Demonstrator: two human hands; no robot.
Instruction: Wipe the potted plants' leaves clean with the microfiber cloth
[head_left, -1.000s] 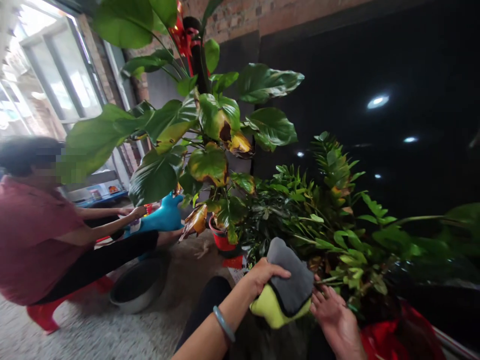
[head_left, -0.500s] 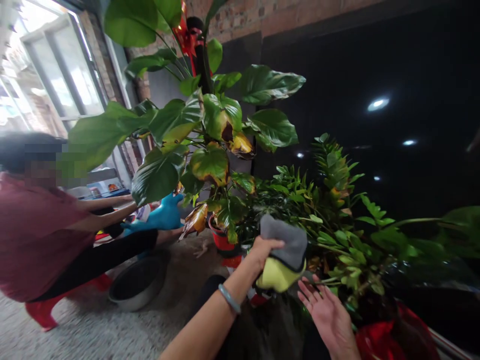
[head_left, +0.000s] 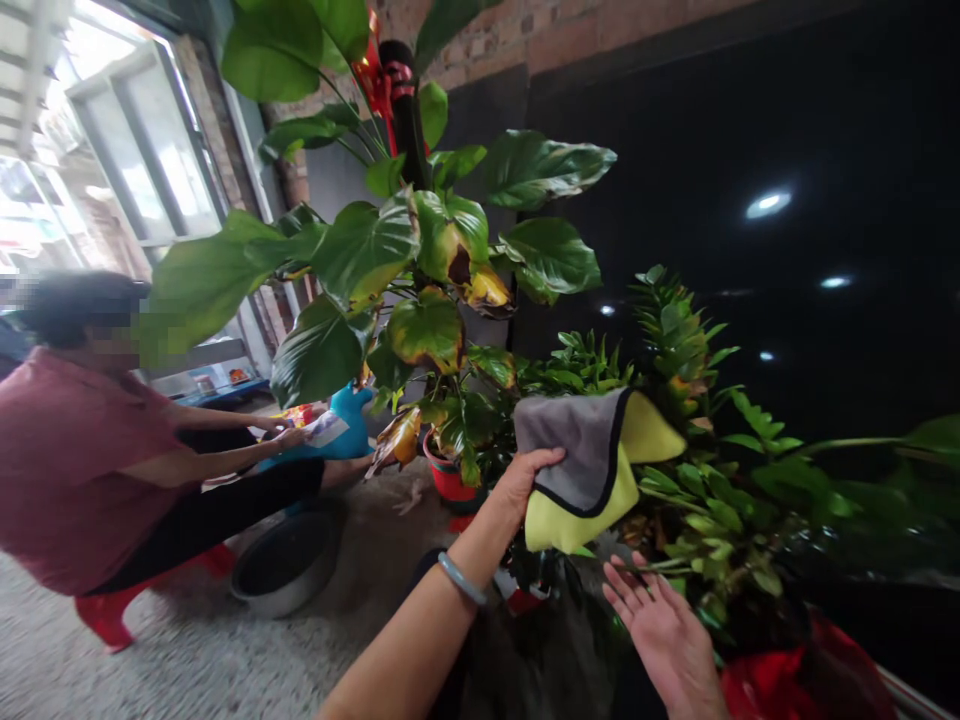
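Observation:
My left hand (head_left: 520,485) grips a grey and yellow cloth (head_left: 589,465) by its edge and holds it up against the small-leaved green plant (head_left: 675,440). The cloth hangs partly unfolded, grey side toward me, yellow flaps showing at the right and bottom. My right hand (head_left: 660,630) is below the cloth with its palm up and fingers spread, touching nothing that I can see. A grey bangle (head_left: 461,580) sits on my left wrist.
A tall large-leaved plant (head_left: 390,260) in a red pot (head_left: 448,478) stands behind. At the left a person in a red shirt (head_left: 82,470) crouches on a red stool, hands at a blue thing (head_left: 341,432). A metal basin (head_left: 289,562) lies on the speckled floor.
My left hand lifted the cloth up and to the right, and the cloth opened out. My right hand let go of it and now lies open below.

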